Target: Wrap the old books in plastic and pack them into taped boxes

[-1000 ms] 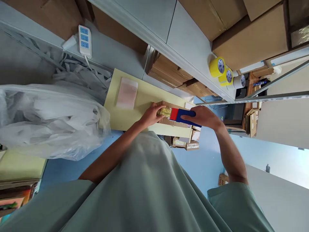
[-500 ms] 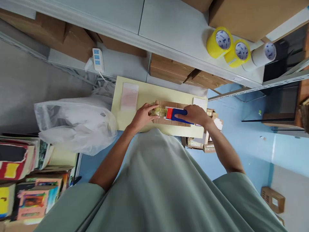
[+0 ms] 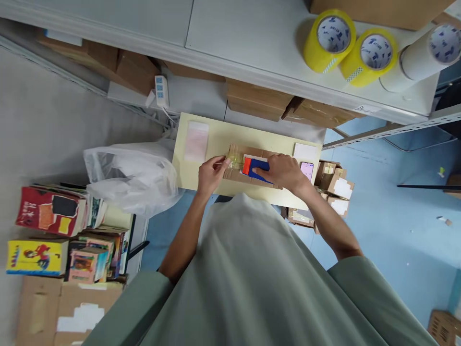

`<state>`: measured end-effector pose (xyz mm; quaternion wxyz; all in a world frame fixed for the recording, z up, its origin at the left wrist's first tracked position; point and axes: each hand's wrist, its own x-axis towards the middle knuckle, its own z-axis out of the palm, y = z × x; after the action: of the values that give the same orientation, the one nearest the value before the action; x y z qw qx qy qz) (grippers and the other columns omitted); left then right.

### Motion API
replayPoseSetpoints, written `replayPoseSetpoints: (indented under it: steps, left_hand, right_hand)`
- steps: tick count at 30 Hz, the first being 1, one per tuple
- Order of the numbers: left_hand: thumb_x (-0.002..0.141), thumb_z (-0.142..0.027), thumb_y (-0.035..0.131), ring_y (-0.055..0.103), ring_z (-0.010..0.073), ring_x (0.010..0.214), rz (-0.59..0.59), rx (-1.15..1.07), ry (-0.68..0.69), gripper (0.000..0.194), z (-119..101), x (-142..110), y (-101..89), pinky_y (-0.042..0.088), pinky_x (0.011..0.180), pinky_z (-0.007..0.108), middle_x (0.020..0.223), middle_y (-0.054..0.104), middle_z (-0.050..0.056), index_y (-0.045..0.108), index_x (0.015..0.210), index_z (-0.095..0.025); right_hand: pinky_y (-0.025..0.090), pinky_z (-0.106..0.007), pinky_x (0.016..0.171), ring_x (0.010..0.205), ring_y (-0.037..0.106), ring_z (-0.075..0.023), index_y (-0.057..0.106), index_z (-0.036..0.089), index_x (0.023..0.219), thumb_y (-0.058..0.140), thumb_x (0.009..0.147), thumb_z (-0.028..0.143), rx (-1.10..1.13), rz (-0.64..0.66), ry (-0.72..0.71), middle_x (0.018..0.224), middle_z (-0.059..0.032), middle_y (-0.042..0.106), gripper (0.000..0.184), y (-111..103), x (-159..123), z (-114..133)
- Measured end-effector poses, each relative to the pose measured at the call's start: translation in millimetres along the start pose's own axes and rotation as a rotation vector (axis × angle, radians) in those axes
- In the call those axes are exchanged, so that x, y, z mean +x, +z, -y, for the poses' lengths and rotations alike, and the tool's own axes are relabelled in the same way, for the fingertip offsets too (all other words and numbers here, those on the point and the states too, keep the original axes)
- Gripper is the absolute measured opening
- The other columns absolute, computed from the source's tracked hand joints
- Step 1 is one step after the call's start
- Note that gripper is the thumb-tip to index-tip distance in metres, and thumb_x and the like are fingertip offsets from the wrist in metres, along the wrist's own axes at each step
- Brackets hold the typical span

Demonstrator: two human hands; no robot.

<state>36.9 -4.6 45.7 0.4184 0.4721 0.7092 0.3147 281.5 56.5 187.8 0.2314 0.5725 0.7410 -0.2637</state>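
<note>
My right hand [image 3: 283,169] is wrapped round a blue and red tape dispenser [image 3: 257,169], held over a flat brown cardboard piece [image 3: 236,176] on a pale yellow table [image 3: 183,180]. A roll of clear yellowish tape [image 3: 236,161] shows at the dispenser's left end. Beside this roll, my left hand [image 3: 212,174] is closed, thumb and fingertips pinched together at the tape; the tape's loose end is too small to make out. A white label or sheet [image 3: 248,157] lies on the cardboard, partly covered by the dispenser.
A pinkish paper sheet [image 3: 196,141] lies at the table's left, a phone [image 3: 307,170] at its right. Tape rolls [image 3: 333,34] stand on the shelf [image 3: 248,38] above. A plastic bag [image 3: 133,178] and books [image 3: 50,209] are left; cardboard boxes [image 3: 331,182] sit right.
My left hand's spread fingers have closed into a pinch at the tape's left side. My right hand still grips the dispenser. The view has shifted, bringing the phone into sight.
</note>
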Motion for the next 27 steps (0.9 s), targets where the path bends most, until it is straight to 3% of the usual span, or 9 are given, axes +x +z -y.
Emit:
replayPoseSetpoints:
  steps: [5, 10, 14, 16, 19, 23, 27]
  left_hand:
    - [0.102, -0.057, 0.075, 0.08, 0.027, 0.099, -0.195, 0.186, -0.017, 0.036, -15.5, -5.9, 22.9, 0.061, 0.095, 0.038, 0.111, 0.087, 0.008, 0.088, 0.111, -0.024]
    - [0.103, -0.041, 0.073, 0.079, 0.0243, 0.107, -0.29, 0.12, -0.009, 0.024, -15.7, -5.4, 41.1, 0.063, 0.104, 0.04, 0.109, 0.085, 0.005, 0.09, 0.111, -0.025]
    - [0.101, -0.035, 0.072, 0.079, 0.0243, 0.107, -0.35, 0.121, -0.032, 0.023, -10.8, -2.8, 40.0, 0.064, 0.104, 0.04, 0.106, 0.084, 0.004, 0.091, 0.111, -0.025]
    - [0.1, -0.035, 0.073, 0.079, 0.0248, 0.106, -0.374, 0.133, -0.038, 0.023, -6.2, 0.4, 29.7, 0.064, 0.103, 0.04, 0.104, 0.084, 0.005, 0.091, 0.109, -0.023]
    - [0.097, -0.033, 0.074, 0.079, 0.026, 0.106, -0.417, 0.163, -0.061, 0.022, 2.4, 5.8, 9.7, 0.064, 0.103, 0.041, 0.105, 0.084, 0.006, 0.09, 0.107, -0.02]
    - [0.097, -0.034, 0.073, 0.079, 0.0263, 0.105, -0.432, 0.214, -0.071, 0.024, 8.5, 9.0, -1.9, 0.064, 0.103, 0.041, 0.104, 0.084, 0.006, 0.089, 0.109, -0.02]
    - [0.097, -0.035, 0.073, 0.079, 0.0254, 0.105, -0.405, 0.226, -0.057, 0.024, 6.0, 9.7, 3.1, 0.064, 0.103, 0.04, 0.102, 0.083, 0.005, 0.089, 0.108, -0.021]
  right_hand:
    - [0.056, -0.041, 0.097, 0.119, 0.077, -0.0409, 0.079, 0.01, 0.126, 0.055, 0.112, 0.061, -0.012, 0.02, -0.015, 0.125, -0.0273, 0.081, 0.058, -5.0, -4.5, 1.4]
    - [0.057, -0.039, 0.094, 0.12, 0.077, -0.0389, 0.08, 0.012, 0.128, 0.054, 0.113, 0.059, 0.013, 0.036, -0.035, 0.129, -0.0266, 0.08, 0.056, -2.4, -3.8, 4.4]
    - [0.057, -0.038, 0.092, 0.117, 0.078, -0.0376, 0.08, 0.014, 0.126, 0.055, 0.113, 0.06, 0.053, 0.052, -0.049, 0.125, -0.0245, 0.081, 0.054, -5.7, -8.9, -4.6]
    - [0.056, -0.038, 0.087, 0.112, 0.078, -0.038, 0.08, 0.014, 0.122, 0.056, 0.113, 0.062, 0.066, 0.063, -0.024, 0.116, -0.0236, 0.082, 0.054, -12.0, -17.8, -24.0]
    - [0.052, -0.039, 0.077, 0.096, 0.078, -0.0368, 0.081, 0.015, 0.105, 0.059, 0.109, 0.068, 0.074, 0.1, 0.028, 0.094, -0.0202, 0.08, 0.057, -20.2, -36.9, -72.0]
    - [0.044, -0.037, 0.067, 0.075, 0.069, -0.0288, 0.073, 0.022, 0.082, 0.062, 0.1, 0.082, 0.132, 0.137, 0.045, 0.075, -0.0103, 0.071, 0.064, -14.9, -53.6, -134.7]
    - [0.042, -0.036, 0.064, 0.075, 0.068, -0.0277, 0.071, 0.023, 0.08, 0.061, 0.098, 0.084, 0.141, 0.122, 0.031, 0.077, -0.0097, 0.071, 0.064, 3.6, -43.8, -154.9]
